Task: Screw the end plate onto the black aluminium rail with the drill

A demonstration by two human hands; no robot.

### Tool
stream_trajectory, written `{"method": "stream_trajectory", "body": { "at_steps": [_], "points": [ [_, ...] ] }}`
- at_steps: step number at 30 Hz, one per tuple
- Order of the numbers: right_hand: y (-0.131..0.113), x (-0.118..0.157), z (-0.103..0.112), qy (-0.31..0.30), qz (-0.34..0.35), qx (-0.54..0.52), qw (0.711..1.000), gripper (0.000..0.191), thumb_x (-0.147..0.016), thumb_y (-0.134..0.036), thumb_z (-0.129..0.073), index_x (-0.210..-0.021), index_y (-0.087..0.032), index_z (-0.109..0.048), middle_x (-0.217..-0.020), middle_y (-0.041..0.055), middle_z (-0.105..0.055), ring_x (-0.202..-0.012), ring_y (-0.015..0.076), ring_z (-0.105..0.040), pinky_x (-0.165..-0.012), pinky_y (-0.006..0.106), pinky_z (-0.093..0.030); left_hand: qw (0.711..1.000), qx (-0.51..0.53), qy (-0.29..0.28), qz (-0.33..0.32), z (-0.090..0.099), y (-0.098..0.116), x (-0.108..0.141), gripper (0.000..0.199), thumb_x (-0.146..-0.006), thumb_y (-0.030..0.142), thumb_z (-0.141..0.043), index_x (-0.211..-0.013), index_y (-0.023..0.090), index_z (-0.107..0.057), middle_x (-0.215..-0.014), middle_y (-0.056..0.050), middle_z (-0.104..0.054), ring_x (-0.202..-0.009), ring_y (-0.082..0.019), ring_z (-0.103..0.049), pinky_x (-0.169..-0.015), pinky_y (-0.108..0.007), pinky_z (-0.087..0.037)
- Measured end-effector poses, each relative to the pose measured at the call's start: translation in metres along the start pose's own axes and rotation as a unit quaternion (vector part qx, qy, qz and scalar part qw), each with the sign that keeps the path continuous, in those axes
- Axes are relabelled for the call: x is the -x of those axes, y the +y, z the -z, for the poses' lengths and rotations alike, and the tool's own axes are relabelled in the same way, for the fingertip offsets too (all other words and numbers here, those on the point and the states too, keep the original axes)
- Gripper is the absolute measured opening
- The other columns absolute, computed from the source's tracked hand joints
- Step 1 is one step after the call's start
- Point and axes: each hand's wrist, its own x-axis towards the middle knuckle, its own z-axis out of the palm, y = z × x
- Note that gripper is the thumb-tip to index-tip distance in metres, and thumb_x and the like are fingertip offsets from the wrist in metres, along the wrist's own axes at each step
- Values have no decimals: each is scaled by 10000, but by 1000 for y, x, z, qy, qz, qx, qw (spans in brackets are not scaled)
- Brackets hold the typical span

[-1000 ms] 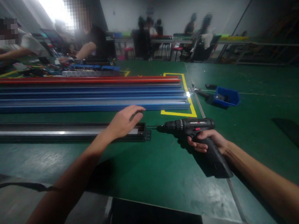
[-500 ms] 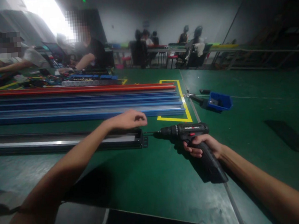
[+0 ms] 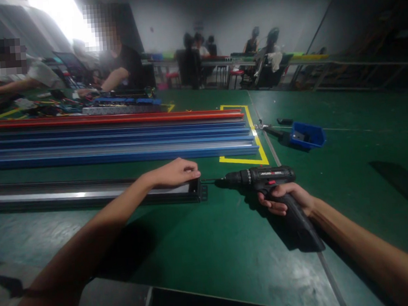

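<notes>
My right hand [image 3: 287,198] is wrapped round the grip of a black cordless drill [image 3: 273,175], which points left. Its long thin bit reaches the end cap [image 3: 200,192] of a long black rail with a silver inner strip [image 3: 77,195]. Over the rail's right end lies my left hand [image 3: 180,172], palm down, its fingers bent and pressed together at the top of the end cap. Whatever those fingertips may hold is too small to make out.
Beyond the black rail lie blue rails [image 3: 119,147] and orange rails [image 3: 118,120], ending inside yellow tape [image 3: 244,161]. A blue bin [image 3: 307,135] stands at the right, beside a dark tool. People work at the back left, near wires.
My left hand has lowered onto the rail's end, its fingers now closed together at the cap. The drill, in my right hand, and the rail appear slightly further right in view.
</notes>
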Motion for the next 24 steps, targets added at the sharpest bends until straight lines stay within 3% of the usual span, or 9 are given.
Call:
{"method": "stream_trajectory", "body": {
  "at_steps": [14, 24],
  "points": [
    [0, 1, 8, -14, -21, -14, 1000, 273, -876, -186, -665, -1069, -3, -723, -890, 118, -672, -525, 66, -505, -545, 205, -517, 1000, -11, -24, 15, -2, -5, -1, 513, -1022, 631, -434, -764, 193, -505, -714, 23, -464, -652, -128, -447, -627, -270, -334],
    [-1, 0, 2, -18, -9, 1, 1000, 253, -896, -199, -675, -1045, -7, -747, -860, 107, -683, -514, 51, -499, -544, 178, -530, 999, -18, -27, 16, -1, -4, -1, 505, -1030, 615, -438, -766, 193, -520, -703, 19, -469, -635, -127, -457, -623, -272, -335]
  ]
}}
